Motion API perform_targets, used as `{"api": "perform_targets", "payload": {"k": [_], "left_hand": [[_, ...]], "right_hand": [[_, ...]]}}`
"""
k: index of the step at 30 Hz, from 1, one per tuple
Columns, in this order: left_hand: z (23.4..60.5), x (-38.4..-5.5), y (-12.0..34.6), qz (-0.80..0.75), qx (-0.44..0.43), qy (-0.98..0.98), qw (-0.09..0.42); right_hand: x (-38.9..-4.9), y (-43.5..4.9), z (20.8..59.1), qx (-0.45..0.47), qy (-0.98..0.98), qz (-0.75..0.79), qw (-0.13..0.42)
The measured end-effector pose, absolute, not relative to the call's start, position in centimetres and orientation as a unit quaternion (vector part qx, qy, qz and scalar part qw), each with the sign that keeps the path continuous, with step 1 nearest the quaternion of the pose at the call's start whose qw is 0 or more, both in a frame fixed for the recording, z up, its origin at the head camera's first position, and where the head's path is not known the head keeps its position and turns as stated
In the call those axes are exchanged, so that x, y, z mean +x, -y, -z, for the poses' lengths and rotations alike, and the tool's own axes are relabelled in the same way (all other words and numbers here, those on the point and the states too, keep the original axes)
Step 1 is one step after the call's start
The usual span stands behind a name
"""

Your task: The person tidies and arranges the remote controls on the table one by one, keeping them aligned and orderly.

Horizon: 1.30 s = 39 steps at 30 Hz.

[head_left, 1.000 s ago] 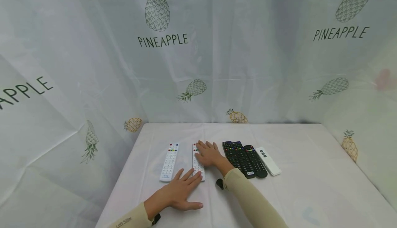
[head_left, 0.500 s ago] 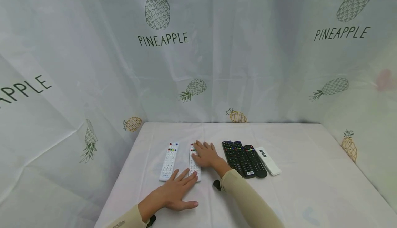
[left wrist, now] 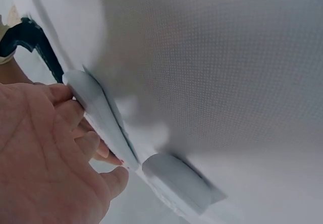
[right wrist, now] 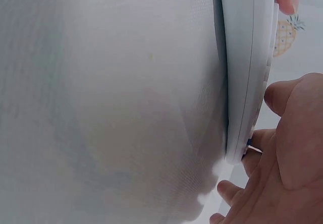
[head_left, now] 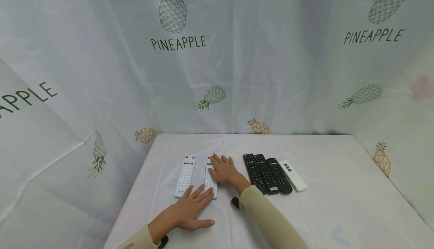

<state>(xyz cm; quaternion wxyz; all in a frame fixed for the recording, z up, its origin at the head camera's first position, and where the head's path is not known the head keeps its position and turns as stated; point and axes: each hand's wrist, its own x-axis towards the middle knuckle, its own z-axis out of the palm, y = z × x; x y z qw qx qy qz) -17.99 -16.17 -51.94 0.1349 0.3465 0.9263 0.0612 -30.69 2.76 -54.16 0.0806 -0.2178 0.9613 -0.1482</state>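
White remote: this one (head_left: 210,182) lies flat under my two hands, its far end below the right fingers and its near end below the left fingertips.
My right hand: it (head_left: 224,171) is stretched out with fingers parted, and it grips nothing; the fingertips rest on the button face of the remote, as the right wrist view also shows.
My left hand: it (head_left: 190,209) is spread too, the fingers rather straight and the thumb pointing to the right; the index fingertip touches the near end of the same remote, and nothing is grasped.
Second white remote: it (head_left: 185,177) lies just beside the first, beyond my left hand and a little to its left; if a fingertip touches its edge, I cannot tell.
Black remotes: three of them (head_left: 266,173) lie in a close row to the right of my right hand, all slanted the same way.
Small white remote: it (head_left: 293,176), with only a few buttons, is beside the last black one, farther right from my hand.
Sleeves: light beige (head_left: 271,215), behind both hands, with a small dark object (head_left: 235,203) by the right wrist.
Cloth: white (head_left: 332,173), under everything.
Curtain: pale, with pineapple drawings (head_left: 288,53), beyond my hands.
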Motion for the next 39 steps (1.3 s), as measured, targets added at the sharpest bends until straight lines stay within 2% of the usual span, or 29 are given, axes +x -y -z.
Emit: {"api": "perform_targets", "payload": {"k": [39], "left_hand": [[52.0,-17.7,17.2,-0.06,0.338,-0.93,0.129]], "right_hand": [[-30.6,-1.8,54.3,-0.208,-0.963,0.151,0.078]]}}
